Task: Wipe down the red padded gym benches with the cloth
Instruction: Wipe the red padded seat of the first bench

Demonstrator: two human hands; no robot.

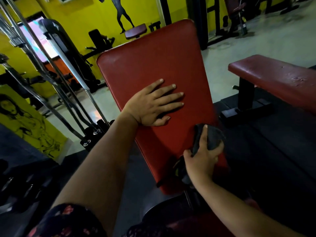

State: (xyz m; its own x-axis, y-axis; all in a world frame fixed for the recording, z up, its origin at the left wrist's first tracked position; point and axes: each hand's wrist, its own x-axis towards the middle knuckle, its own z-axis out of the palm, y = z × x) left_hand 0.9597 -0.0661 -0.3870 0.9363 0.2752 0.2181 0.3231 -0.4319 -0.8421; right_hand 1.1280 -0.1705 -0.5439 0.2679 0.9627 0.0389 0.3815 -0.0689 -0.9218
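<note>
A red padded bench back (pixel 153 59) fills the middle of the view, running away from me. My left hand (pixel 152 103) lies flat on its middle with the fingers spread, holding nothing. My right hand (pixel 203 156) is closed around a dark grey cloth (pixel 212 136) and presses it against the pad's lower right edge. A second red bench (pixel 277 77), flat and scuffed on top, stands to the right on a black frame.
Chrome barbell bars (pixel 56 86) lean in a rack at the left, close to the bench. Black gym machines (pixel 100 41) stand before the yellow wall behind. Dark rubber mat (pixel 273 142) covers the floor between the two benches, with grey floor beyond.
</note>
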